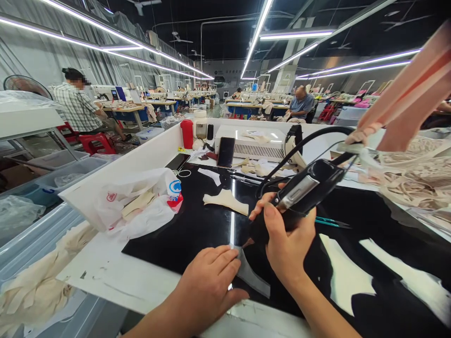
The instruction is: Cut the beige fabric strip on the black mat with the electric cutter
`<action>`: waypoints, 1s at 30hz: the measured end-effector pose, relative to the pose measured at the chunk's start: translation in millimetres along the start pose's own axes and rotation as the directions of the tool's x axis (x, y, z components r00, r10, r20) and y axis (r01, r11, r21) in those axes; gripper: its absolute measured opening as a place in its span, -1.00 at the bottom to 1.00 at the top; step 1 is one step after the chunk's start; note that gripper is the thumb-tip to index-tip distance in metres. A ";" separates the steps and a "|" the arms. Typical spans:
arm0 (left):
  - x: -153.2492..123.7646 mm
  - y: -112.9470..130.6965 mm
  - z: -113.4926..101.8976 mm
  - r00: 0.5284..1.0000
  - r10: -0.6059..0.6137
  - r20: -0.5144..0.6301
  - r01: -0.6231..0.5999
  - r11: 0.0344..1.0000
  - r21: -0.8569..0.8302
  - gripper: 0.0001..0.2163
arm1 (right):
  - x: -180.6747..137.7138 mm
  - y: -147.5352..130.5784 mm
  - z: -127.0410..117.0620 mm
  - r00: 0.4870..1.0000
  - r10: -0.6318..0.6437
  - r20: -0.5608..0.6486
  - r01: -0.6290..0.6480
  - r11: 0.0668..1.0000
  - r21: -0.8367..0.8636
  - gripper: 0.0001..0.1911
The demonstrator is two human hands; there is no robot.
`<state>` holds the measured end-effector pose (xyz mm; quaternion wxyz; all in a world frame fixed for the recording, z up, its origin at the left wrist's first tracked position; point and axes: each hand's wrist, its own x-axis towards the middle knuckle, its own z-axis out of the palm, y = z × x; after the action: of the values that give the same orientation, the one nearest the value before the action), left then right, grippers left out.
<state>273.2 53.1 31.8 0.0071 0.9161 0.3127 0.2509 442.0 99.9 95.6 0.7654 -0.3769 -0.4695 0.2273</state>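
Right at our fingertips, the right hand (287,244) is clenched round a black corded hand tool (303,192), thumb on top and fingers wrapped beneath, with the tool's pointed tip angled down to the upper end of a grey curved fabric piece (254,278). Our left hand (207,281) lies flat with its fingers stretched out and together, grasping nothing, the fingertips pressing that grey piece down (whether the tip actually touches it we cannot tell). The piece rests on a glossy black mat (197,225) near the front edge of the white worktable (116,277).

Just beyond the right hand, teal-handled scissors (331,221) lie on the mat, and the tool's black cable (299,143) loops up and back. A cream fabric cutout (225,199) sits farther up the mat, with white cutouts (347,277) to the right. To the left lies a white plastic bag (141,197); at the back stand a phone (226,151), a red bottle (187,134) and a white machine (257,143). Lace fabric (412,183) is heaped at the right.
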 end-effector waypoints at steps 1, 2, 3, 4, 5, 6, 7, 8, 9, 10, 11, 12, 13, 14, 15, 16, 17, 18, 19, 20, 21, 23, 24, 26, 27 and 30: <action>0.1 0.1 -0.2 1.000 0.001 -0.003 -0.001 1.000 -0.003 -0.59 | -0.1 -0.7 0.5 1.000 -0.005 -0.004 0.005 1.000 -0.014 -0.69; 0.1 0.3 -0.2 1.000 0.000 -0.005 0.000 1.000 -0.006 -0.59 | 0.1 -1.3 0.9 1.000 -0.008 -0.007 0.008 1.000 -0.028 -0.70; 0.1 0.4 -0.3 1.000 -0.002 -0.004 0.002 1.000 -0.010 -0.60 | 0.3 -1.8 1.3 1.000 -0.012 -0.009 0.011 0.999 -0.039 -0.71; 0.1 0.6 -0.3 1.000 -0.004 -0.004 0.004 1.000 -0.014 -0.60 | 0.7 -2.1 1.6 1.000 -0.013 -0.010 0.013 0.999 -0.048 -0.72; 0.0 0.6 -0.3 1.000 -0.008 -0.006 0.008 1.000 -0.016 -0.60 | 1.2 -2.1 1.9 1.000 -0.009 -0.009 0.009 0.999 -0.050 -0.72; -0.1 0.6 -0.2 1.000 -0.009 -0.008 0.009 1.000 -0.016 -0.60 | 1.7 -1.7 2.1 1.000 -0.004 -0.003 0.004 0.999 -0.044 -0.72; -0.3 0.5 -0.2 1.000 -0.010 -0.007 0.010 1.000 -0.015 -0.60 | 2.2 -1.1 2.3 1.000 -0.001 0.005 0.001 1.000 -0.028 -0.71; -0.4 0.4 -0.2 1.000 -0.010 -0.005 0.010 1.000 -0.014 -0.60 | 2.5 -0.1 2.7 1.000 0.002 0.011 -0.002 1.000 -0.004 -0.71; -0.5 0.2 -0.2 1.000 -0.008 -0.004 0.008 1.000 -0.011 -0.59 | 2.6 1.0 3.2 1.000 0.004 0.014 -0.004 1.000 0.022 -0.71; -0.5 -0.1 -0.2 1.000 -0.007 -0.002 0.007 1.000 -0.008 -0.59 | 2.4 2.3 3.8 1.000 0.006 0.017 -0.006 0.999 0.048 -0.71; -0.5 -0.2 -0.1 1.000 -0.005 0.001 0.005 1.000 -0.005 -0.59 | 2.1 3.6 4.6 1.000 0.006 0.019 -0.008 0.997 0.072 -0.71; -0.5 -0.4 0.0 1.000 -0.005 0.000 0.005 1.000 -0.004 -0.58 | 1.6 4.9 5.5 1.000 0.010 0.024 -0.012 0.996 0.088 -0.71; -0.4 -0.5 0.3 1.000 -0.004 -0.003 0.004 1.000 -0.003 -0.58 | 0.9 6.1 6.5 0.999 0.017 0.032 -0.020 0.995 0.096 -0.71; -0.3 -0.6 0.6 1.000 -0.003 -0.007 0.003 1.000 -0.004 -0.57 | 0.3 7.1 7.4 0.999 0.024 0.039 -0.028 0.995 0.098 -0.71; -0.2 -0.6 1.0 1.000 -0.003 -0.011 0.002 1.000 -0.006 -0.57 | -0.3 7.9 8.1 0.999 0.028 0.043 -0.032 0.995 0.095 -0.70; -0.1 -0.6 1.4 1.000 -0.001 -0.012 0.001 1.000 -0.008 -0.56 | -0.7 8.5 8.7 0.999 0.031 0.043 -0.034 0.995 0.089 -0.69; 0.0 -0.5 1.9 1.000 0.001 -0.014 -0.001 1.000 -0.009 -0.56 | -1.0 8.8 9.0 0.999 0.032 0.039 -0.035 0.996 0.082 -0.68; 0.1 -0.4 2.3 1.000 0.003 -0.015 -0.003 1.000 -0.009 -0.56 | -1.0 8.8 9.1 0.999 0.031 0.034 -0.034 0.996 0.077 -0.68; 0.2 -0.2 2.8 1.000 0.003 -0.018 -0.003 1.000 -0.008 -0.55 | -0.9 8.7 9.0 0.999 0.028 0.031 -0.030 0.997 0.076 -0.68; 0.2 0.0 3.1 1.000 0.002 -0.022 -0.002 1.000 -0.007 -0.55 | -0.6 8.4 8.8 0.999 0.023 0.031 -0.026 0.996 0.081 -0.68; 0.2 0.1 3.3 1.000 0.001 -0.025 -0.001 1.000 -0.006 -0.55 | -0.4 8.0 8.5 0.999 0.019 0.035 -0.022 0.996 0.090 -0.68; 0.1 0.4 3.4 1.000 -0.001 -0.031 0.001 1.000 -0.008 -0.55 | 0.0 7.3 8.2 0.999 0.010 0.043 -0.015 0.994 0.110 -0.70; 0.0 0.4 3.3 1.000 -0.003 -0.029 0.002 1.000 -0.010 -0.56 | -0.1 7.1 8.1 0.999 0.009 0.046 -0.014 0.993 0.115 -0.72; -0.2 0.4 3.2 1.000 -0.005 -0.020 0.005 1.000 -0.015 -0.56 | -0.8 7.2 8.2 0.999 0.012 0.050 -0.017 0.994 0.109 -0.71; -0.3 0.3 3.2 1.000 -0.007 -0.018 0.007 1.000 -0.016 -0.57 | -1.2 7.5 8.3 0.999 0.012 0.052 -0.018 0.995 0.102 -0.71; -0.7 -0.1 3.6 1.000 -0.009 -0.022 0.009 1.000 -0.020 -0.57 | -2.5 8.5 8.7 0.998 0.019 0.052 -0.024 0.996 0.084 -0.69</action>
<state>274.3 53.3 28.4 0.0137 0.9117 0.3144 0.2640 433.2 106.6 89.9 0.7659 -0.3432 -0.4748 0.2648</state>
